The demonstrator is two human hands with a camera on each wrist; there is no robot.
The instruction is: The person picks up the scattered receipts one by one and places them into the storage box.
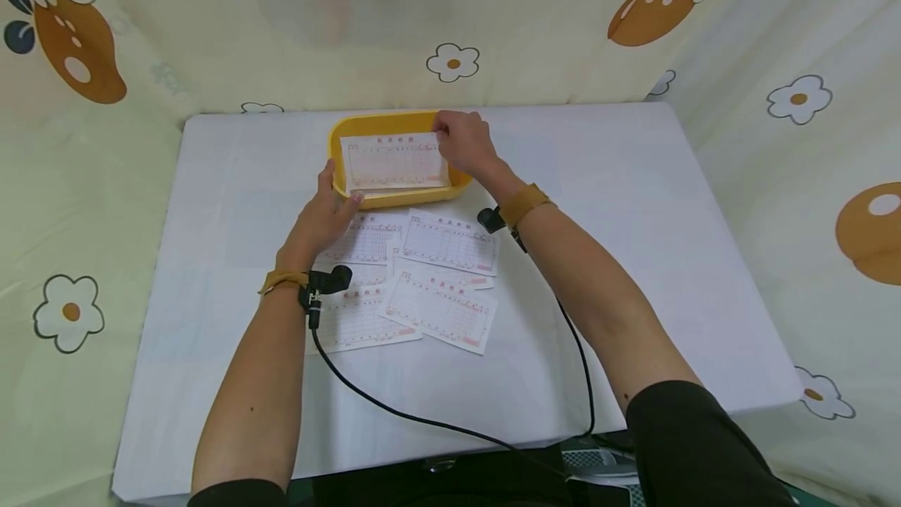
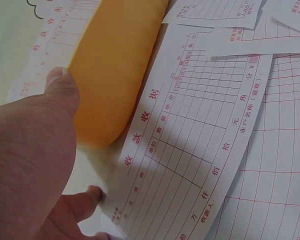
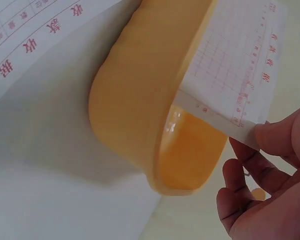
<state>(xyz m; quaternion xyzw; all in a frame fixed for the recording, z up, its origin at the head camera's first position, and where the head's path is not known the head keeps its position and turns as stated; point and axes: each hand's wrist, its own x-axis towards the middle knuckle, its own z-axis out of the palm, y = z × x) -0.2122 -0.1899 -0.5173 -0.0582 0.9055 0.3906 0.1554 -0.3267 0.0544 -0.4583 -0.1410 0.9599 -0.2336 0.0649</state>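
A yellow plastic basket (image 1: 394, 198) stands at the back of the table with receipt slips inside, printed in red. My right hand (image 1: 466, 143) is at its right end, pinching the corner of the top receipt slip (image 3: 235, 65) between thumb and forefinger. In the right wrist view this slip lies across the basket's opening. My left hand (image 1: 320, 217) holds the basket's front left corner. Its thumb (image 2: 62, 82) rests on the rim in the left wrist view, while the other fingers reach round the left side.
Several loose receipt slips (image 1: 439, 311) overlap on the white table (image 1: 598, 257) in front of the basket. A black cable (image 1: 415, 417) runs from the left wrist camera towards the table's front edge. Patterned curtain (image 1: 380, 37) hangs behind and at both sides.
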